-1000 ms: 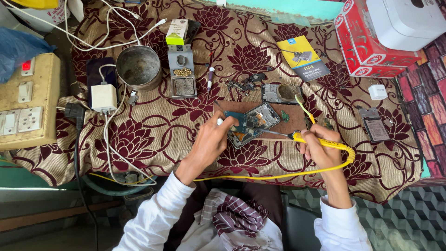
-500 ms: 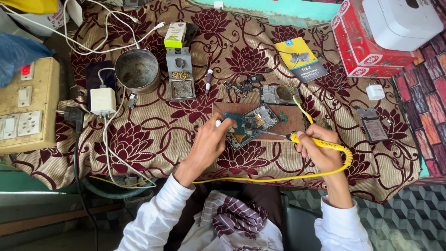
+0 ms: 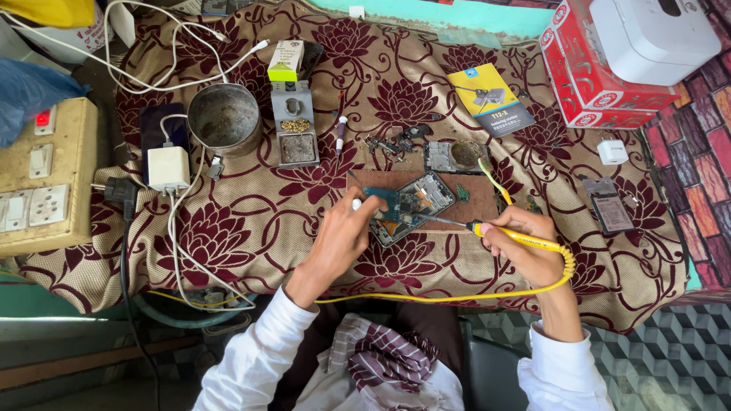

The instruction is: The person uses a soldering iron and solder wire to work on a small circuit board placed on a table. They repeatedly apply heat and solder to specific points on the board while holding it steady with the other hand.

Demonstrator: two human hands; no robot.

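Observation:
An opened phone (image 3: 415,204) with its circuit board bare lies on a brown mat (image 3: 472,190) on the flowered tablecloth. My left hand (image 3: 343,240) rests at the phone's left end, fingers pinched on a small white-tipped piece against the board. My right hand (image 3: 525,247) grips a yellow soldering iron (image 3: 512,234); its thin metal tip reaches left onto the phone's board. The iron's yellow cord (image 3: 457,297) loops along the table's front edge.
A metal pot (image 3: 225,118), a solder stand tray (image 3: 295,135), a white charger (image 3: 168,168) with cables and a switchboard (image 3: 42,179) sit to the left. Loose phone parts (image 3: 453,154), a booklet (image 3: 490,99), a red box (image 3: 601,72) and another phone part (image 3: 609,205) lie behind and right.
Both hands stay at the phone. The soldering iron's tip has shifted slightly on the board; nothing was picked up or let go.

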